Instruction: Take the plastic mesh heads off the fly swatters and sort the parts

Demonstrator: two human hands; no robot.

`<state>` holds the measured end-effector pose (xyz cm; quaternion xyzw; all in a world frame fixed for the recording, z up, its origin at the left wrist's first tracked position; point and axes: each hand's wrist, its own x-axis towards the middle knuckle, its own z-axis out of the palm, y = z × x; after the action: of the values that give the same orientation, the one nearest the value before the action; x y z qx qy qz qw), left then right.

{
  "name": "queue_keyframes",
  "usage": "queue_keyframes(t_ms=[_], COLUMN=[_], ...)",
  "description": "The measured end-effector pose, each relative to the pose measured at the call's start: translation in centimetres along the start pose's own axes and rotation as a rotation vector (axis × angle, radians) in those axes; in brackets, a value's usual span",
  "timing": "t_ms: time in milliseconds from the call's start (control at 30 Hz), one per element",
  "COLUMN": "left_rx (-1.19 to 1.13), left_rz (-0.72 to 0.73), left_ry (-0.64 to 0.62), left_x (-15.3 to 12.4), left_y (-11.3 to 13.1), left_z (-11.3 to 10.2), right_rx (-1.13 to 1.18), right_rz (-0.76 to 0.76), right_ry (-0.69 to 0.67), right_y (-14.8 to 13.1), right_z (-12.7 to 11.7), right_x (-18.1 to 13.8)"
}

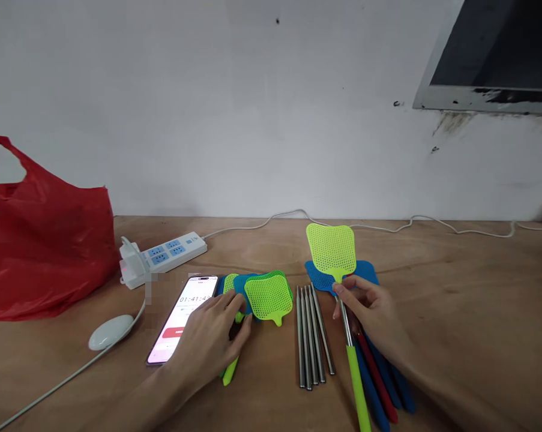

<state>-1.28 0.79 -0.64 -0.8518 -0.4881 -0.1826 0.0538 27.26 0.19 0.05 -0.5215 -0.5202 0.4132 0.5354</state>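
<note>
The right hand pinches the neck of an assembled fly swatter with a yellow-green mesh head, its grip closed where the head meets the thin metal rod, so the head stands tilted up off the wooden counter while the green handle trails back toward the person. Under it lies a pile of finished swatters with blue mesh heads and blue and red handles, laid in the same direction (a tidy way to stack them). Just left of these, a row of bare steel rods lies side by side. The left hand rests with fingers curled on a fanned stack of loose green and blue mesh swatter heads, seemingly steadying them; whether it grips one cannot be told. A smartphone showing a running timer lies beside that hand.
</note>
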Motion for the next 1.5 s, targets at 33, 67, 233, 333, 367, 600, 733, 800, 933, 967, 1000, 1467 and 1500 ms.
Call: queue_keyframes(t_ms=[33, 67, 233, 333, 367, 600, 733, 800, 933, 967, 1000, 1467, 1500], left_rx=[0.024, 0.043, 0.096, 0.071, 0.06, -0.017, -0.134, -0.205, -0.286, -0.295, -0.302, -0.303, -0.305], left_rz=[0.001, 0.003, 0.036, 0.042, 0.041, 0.036, 0.026, 0.039, 0.068, 0.07, 0.072, 0.063, 0.071], left_ry=[-0.023, -0.045, -0.096, -0.11, -0.116, -0.112, -0.098, -0.095, -0.102, -0.107, -0.112, -0.186, -0.191], left_x=[0.0, 0.0, 0.0, 0.0, 0.0, -0.1, -0.3, -0.4, -0.5, -0.5, -0.5, -1.1, -1.1], left_y=[0.0, 0.1, 0.4, 0.4, 0.4, 0.7, 0.8, 0.9, 0.8, 0.8, 0.9, 1.0, 1.0], left_z=[0.0, -0.1, -0.1, 0.1, 0.1, 0.0, 0.2, 0.3, 0.6, 0.6, 0.6, 0.9, 0.9], right_rx=[-0.044, -0.101, -0.541, -0.774, -0.837, -1.145, -1.162, -1.112, -1.02, -1.01, -1.003, -1.028, -1.048], right_rz=[-0.022, -0.059, -0.262, -0.269, -0.264, -0.288, -0.356, -0.409, -0.515, -0.535, -0.552, -0.509, -0.523], right_ry=[0.008, 0.019, 0.07, 0.061, 0.054, -0.001, -0.007, -0.023, -0.095, -0.113, -0.129, -0.145, -0.118], right_y=[0.2, 0.5, 2.2, 2.7, 2.8, 2.2, 2.0, 2.1, 2.4, 2.4, 2.5, 2.3, 2.3], right_z=[0.0, 0.0, -0.6, -0.8, -0.9, -1.3, -1.4, -1.3, -0.9, -0.8, -0.7, 0.4, 0.5], right_x=[0.1, 0.3, 1.3, 1.6, 1.6, 1.5, 1.4, 1.2, 0.9, 0.8, 0.7, -0.3, -0.4])
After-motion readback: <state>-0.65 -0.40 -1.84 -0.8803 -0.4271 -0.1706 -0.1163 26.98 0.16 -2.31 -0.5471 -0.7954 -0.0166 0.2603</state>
